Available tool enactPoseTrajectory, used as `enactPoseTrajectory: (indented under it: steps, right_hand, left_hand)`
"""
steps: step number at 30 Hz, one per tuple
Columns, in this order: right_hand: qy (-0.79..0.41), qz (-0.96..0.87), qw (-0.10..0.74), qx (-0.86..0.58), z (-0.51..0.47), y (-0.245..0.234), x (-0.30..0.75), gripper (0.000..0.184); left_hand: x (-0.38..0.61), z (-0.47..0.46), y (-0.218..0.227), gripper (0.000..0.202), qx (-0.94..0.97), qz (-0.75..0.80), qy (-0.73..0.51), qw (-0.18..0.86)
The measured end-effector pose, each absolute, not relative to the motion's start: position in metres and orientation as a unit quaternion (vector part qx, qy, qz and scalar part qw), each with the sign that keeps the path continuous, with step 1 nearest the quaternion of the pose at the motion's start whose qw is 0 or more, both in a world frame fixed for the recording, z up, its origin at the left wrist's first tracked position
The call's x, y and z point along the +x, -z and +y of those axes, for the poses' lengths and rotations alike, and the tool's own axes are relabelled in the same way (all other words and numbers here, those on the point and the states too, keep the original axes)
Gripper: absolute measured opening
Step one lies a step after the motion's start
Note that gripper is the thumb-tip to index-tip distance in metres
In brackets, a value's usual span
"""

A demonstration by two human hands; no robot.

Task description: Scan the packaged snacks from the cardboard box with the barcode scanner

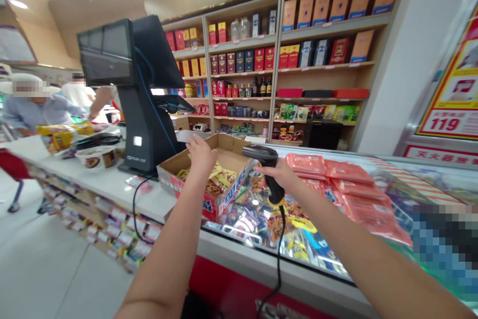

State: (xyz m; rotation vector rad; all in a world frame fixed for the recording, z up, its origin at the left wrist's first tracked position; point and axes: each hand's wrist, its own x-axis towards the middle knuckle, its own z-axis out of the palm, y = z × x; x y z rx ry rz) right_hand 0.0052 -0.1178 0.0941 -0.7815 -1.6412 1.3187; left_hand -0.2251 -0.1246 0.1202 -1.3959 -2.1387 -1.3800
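My right hand [275, 170] is wrapped round the grip of a black barcode scanner [263, 154], whose head points left over the box. The scanner's cord drops past the counter's front edge. My left hand [201, 157] reaches over an open cardboard box [227, 147], fingers closed at a pale flat card-like piece [183, 136]; its exact kind is unclear. Yellow-and-brown snack packets [220, 179] lie in the box, partly hidden by my left forearm. A similar snack packet [298, 217] rests on the glass counter below the scanner.
A black point-of-sale terminal [140, 110] stands left of the box. Red-pink packages [358, 189] are stacked at the right on the glass counter [231, 232]. Shelves [242, 43] of boxed goods line the back. A person in a hat [33, 105] stands across the counter at left.
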Motion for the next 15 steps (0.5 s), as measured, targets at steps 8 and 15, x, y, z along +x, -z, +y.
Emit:
enactPoseTrajectory:
  steps: [8,15]
  right_hand:
    - [-0.513,-0.589,0.495,-0.380,-0.102,-0.074,0.049,0.025]
    - [-0.470,-0.547,0.544,-0.429,-0.092,-0.050,0.087,0.026]
  left_hand:
    - [-0.144,-0.095,-0.099,0.040,-0.723,-0.606,0.328,0.047]
    - [-0.112,-0.053,-0.050,0.055,-0.797,-0.600,0.004,-0.073]
